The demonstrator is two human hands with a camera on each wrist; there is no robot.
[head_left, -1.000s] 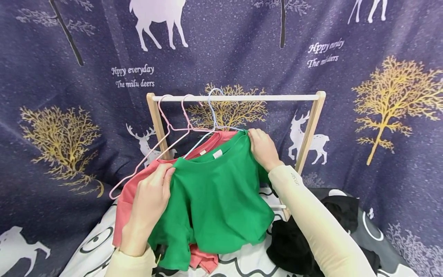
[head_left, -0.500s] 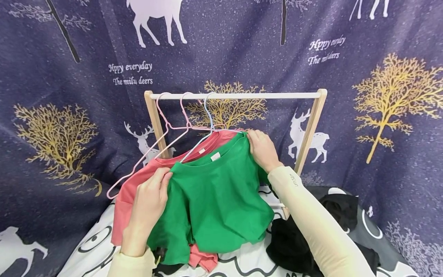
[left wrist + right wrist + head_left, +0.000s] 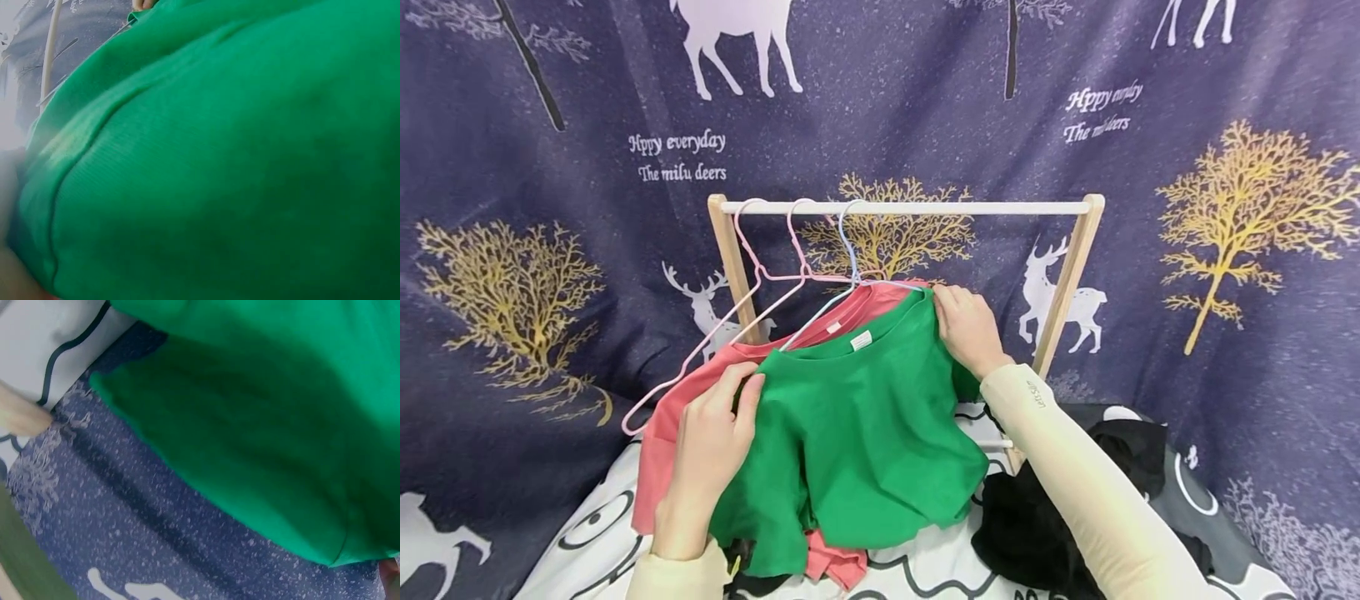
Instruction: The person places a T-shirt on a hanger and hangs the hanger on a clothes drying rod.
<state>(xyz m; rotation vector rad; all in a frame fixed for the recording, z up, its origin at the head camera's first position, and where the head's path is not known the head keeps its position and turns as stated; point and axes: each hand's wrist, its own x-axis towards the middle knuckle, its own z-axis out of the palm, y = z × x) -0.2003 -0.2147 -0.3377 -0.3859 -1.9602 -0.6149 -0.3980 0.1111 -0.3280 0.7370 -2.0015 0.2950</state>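
Observation:
A green shirt (image 3: 872, 433) hangs on a light blue wire hanger (image 3: 852, 250), its hook over the white rail (image 3: 970, 207). My left hand (image 3: 715, 433) holds the shoulder on the left, the thumb in front and the fingers along the top edge. My right hand (image 3: 967, 329) grips the other shoulder near the collar. In the left wrist view, green cloth (image 3: 237, 162) fills most of the frame, with part of the left hand at its edge. A fingertip (image 3: 390, 578) of the right hand shows at the cloth's corner in the right wrist view.
Behind the green shirt, a coral shirt (image 3: 658, 462) hangs from the rack beside pink hangers (image 3: 760, 271). Black clothing (image 3: 1026, 529) lies at the right on the patterned cover (image 3: 928, 562). Wooden posts (image 3: 1067, 287) support the rail; a dark printed curtain (image 3: 917, 108) hangs behind.
The blue hanger's hook has come down onto the rail and shifted slightly left. My left hand has slid left and a little lower, its thumb parting from the fingers. The right hand stays on its shoulder.

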